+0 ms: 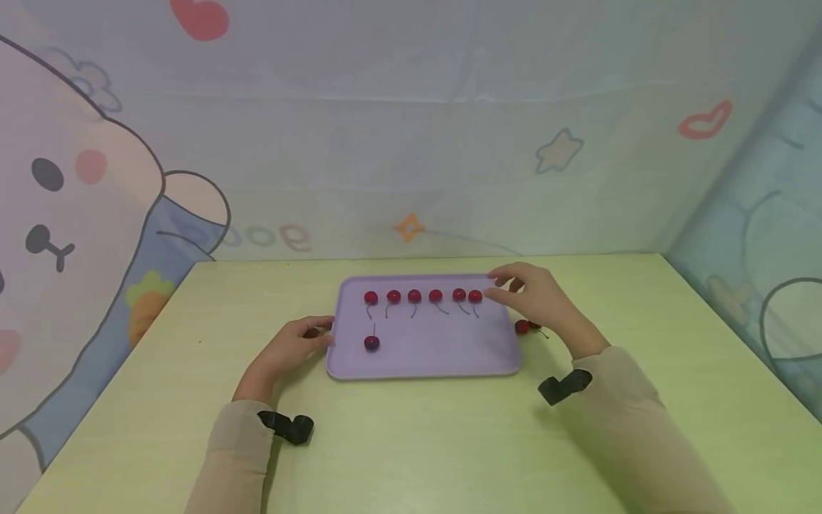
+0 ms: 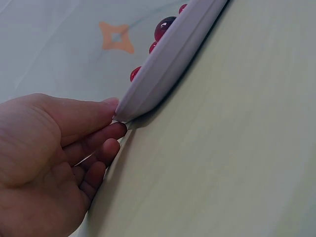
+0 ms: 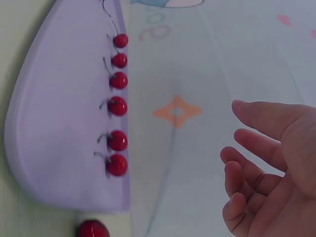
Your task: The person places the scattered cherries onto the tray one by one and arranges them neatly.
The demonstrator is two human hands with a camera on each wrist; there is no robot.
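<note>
A lilac tray (image 1: 437,346) lies on the pale green table (image 1: 411,442). Along its far edge runs a row of several red cherries (image 1: 414,295), stems pointing toward me; one more cherry (image 1: 372,343) sits alone near the tray's left side. My left hand (image 1: 321,335) pinches the tray's left rim (image 2: 168,64) between thumb tip and forefinger, as the left wrist view shows. My right hand (image 1: 507,282) hovers over the tray's far right corner beside the last cherry of the row (image 3: 117,164), fingers relaxed and holding nothing (image 3: 247,148).
Two loose cherries (image 1: 523,327) lie on the table just right of the tray, under my right wrist; one (image 3: 93,229) shows in the right wrist view. A cartoon-printed cloth wall (image 1: 411,143) closes off the table's back and sides.
</note>
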